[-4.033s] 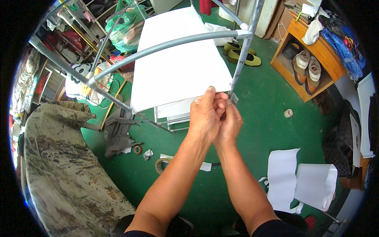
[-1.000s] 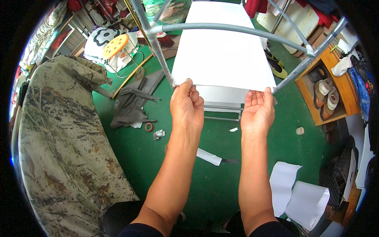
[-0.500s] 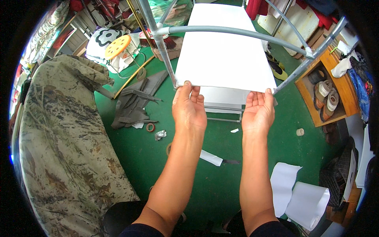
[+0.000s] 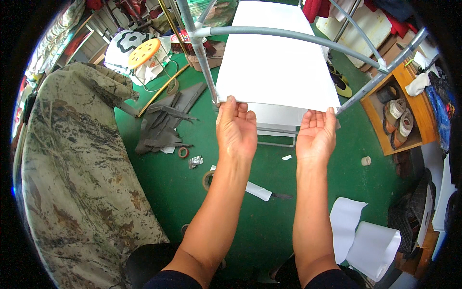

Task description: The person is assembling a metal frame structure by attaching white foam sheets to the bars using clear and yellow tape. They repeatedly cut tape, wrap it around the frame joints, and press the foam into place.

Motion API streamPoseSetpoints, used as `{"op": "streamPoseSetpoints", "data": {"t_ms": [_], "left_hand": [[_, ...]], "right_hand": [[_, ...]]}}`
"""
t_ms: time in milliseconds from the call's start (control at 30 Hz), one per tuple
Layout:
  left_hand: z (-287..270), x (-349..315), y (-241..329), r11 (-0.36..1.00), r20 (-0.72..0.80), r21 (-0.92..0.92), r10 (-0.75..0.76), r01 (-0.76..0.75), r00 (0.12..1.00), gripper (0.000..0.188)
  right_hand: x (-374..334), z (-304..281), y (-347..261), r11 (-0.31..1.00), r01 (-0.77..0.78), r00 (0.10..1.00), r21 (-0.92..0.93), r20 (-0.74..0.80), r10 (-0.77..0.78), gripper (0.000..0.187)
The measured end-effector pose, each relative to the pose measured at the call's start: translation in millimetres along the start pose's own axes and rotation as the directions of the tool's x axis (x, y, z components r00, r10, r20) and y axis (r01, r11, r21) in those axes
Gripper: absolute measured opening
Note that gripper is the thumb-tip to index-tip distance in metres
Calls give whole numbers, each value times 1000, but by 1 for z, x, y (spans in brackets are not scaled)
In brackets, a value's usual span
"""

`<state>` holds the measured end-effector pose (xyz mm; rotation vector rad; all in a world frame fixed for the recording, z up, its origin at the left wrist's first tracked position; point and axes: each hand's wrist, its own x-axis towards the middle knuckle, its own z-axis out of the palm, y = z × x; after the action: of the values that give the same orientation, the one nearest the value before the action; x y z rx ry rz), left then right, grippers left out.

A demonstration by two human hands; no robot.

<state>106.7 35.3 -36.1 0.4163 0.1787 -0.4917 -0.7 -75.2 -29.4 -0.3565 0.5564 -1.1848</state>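
A white sheet (image 4: 276, 62) lies across a shelf level of a grey tube frame (image 4: 288, 36). Its near edge is pinched at both corners. At the left corner, my left hand (image 4: 237, 127) has its thumb on top and its fingers curled beneath, close to the frame's left upright. The right corner sits between the thumb and fingers of my right hand (image 4: 315, 132), beside the right-hand tube. Both palms face up, and the fingertips are partly hidden under the sheet. Below it, a lower pale panel (image 4: 281, 118) shows between my hands.
Camouflage cloth (image 4: 82, 178) covers something large at the left. On the green floor lie dark grey fabric scraps (image 4: 166, 120), a tape roll (image 4: 208, 180), a white strip (image 4: 258, 190) and curled white sheets (image 4: 373, 248). A wooden shoe cabinet (image 4: 414, 106) stands right. A yellow-topped stool (image 4: 144, 53) stands far left.
My left hand has shifted slightly right along the sheet's near edge, its fingers curled more. My right hand stays at its corner. The view has moved a little.
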Motion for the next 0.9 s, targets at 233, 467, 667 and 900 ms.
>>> {"op": "streamPoseSetpoints", "data": {"t_ms": [233,467,667,900], "left_hand": [[6,-1,14,986,-37,-135,-99,93,994,14],[4,3,11,988,24,-131,-78,80,997,20],[9,-3,3,1000,-36,24,3,-2,999,22],[19,-20,-18,952,79,296,-113,85,991,22]], "right_hand": [[-2,2,3,999,-24,1000,32,6,24,30],[-4,2,3,999,-39,999,8,30,38,38],[-8,7,6,995,-84,995,50,55,81,40],[-12,12,6,994,-103,993,20,57,102,46]]}}
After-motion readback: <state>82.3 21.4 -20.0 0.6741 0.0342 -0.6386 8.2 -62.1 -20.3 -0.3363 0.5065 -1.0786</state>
